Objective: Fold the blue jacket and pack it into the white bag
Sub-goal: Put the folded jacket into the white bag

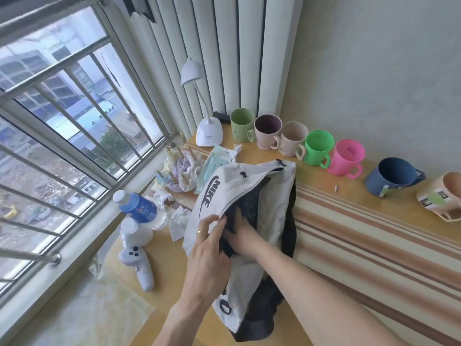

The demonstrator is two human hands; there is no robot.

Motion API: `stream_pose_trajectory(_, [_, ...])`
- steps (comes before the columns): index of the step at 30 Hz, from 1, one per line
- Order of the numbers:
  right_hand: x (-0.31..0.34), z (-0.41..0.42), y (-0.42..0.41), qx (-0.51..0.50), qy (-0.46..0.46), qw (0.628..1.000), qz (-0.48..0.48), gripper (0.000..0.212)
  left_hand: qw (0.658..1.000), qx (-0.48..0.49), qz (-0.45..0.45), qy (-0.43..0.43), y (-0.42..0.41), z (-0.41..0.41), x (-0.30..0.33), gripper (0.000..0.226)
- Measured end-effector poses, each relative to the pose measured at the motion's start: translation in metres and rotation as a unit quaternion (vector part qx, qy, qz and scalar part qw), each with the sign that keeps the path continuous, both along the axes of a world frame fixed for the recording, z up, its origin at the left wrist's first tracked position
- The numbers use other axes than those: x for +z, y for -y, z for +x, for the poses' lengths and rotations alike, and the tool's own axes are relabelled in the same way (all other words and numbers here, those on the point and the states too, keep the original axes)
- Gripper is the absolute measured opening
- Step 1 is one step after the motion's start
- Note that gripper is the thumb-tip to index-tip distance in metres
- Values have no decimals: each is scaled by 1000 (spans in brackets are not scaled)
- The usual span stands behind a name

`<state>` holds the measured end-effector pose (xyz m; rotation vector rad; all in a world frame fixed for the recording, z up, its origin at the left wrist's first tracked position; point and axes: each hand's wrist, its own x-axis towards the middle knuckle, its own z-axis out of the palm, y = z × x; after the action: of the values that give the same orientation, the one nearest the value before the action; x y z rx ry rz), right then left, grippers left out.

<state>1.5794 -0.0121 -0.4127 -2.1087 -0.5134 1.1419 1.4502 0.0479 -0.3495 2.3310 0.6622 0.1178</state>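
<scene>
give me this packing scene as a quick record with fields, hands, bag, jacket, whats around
bag: white fabric bag with black logo, mouth open, on the tan wooden desk
jacket: dark blue fabric partly inside the bag's mouth
left hand: grips the bag's opening edge
right hand: pushes into the opening, on the jacket
nearby: row of plastic mugs along the wall, white desk lamp, white controller

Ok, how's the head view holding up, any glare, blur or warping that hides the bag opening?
Head view: even daylight from the window, no glare; wide-angle bending curves its bars and the ledge; left hand and right hand reasonably sharp at the white bag mouth; the dark interior reads murky, so the jacket is hard to make out.
</scene>
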Motion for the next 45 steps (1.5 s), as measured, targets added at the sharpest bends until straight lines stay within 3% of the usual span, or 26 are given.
stream_pose_trajectory(3, [-4, 5, 19, 128, 140, 979, -81, 95, 1000, 0, 6, -5, -1, -7, -3, 81])
stream_pose_trajectory(7, [5, 11, 55, 177, 259, 940, -136, 87, 1000, -23, -20, -4, 9, -16, -4, 87])
stream_pose_trajectory(11, [31, -3, 83, 107, 265, 958, -11, 54, 998, 28, -35, -32, 26, -28, -5, 84])
stream_pose_trajectory(14, [43, -22, 97, 118, 298, 945, 66, 38, 994, 74, -40, -76, 38, -38, -15, 75])
stream_pose_trajectory(18, [42, -36, 105, 150, 343, 922, 93, 32, 988, 96, -40, -113, 38, -45, -31, 20])
stream_pose_trajectory(24, [36, -57, 96, 183, 453, 863, 126, 26, 979, 125, -160, -26, 36, -56, -4, 10])
stream_pose_trajectory(28, [40, -69, 86, 164, 462, 857, 160, 19, 979, 106, -174, 23, 27, -64, 17, 9])
stream_pose_trajectory(33, [57, -68, 84, 152, 385, 894, 169, 15, 990, 52, -126, 45, 20, -68, 19, 8])
stream_pose_trajectory(36, [59, -62, 81, 153, 366, 903, 166, 13, 994, 12, -94, 60, 19, -68, 20, 24])
stream_pose_trajectory(40, [70, -54, 74, 176, 344, 905, 179, 16, 998, 41, -38, 30, 17, -59, 6, 41])
stream_pose_trajectory(43, [82, -46, 71, 238, 333, 896, 172, 20, 998, 57, 21, -7, 13, -50, -5, 18])
stream_pose_trajectory(45, [84, -27, 71, 225, 342, 899, 156, 24, 997, 60, 38, -31, 13, -48, -9, 24])
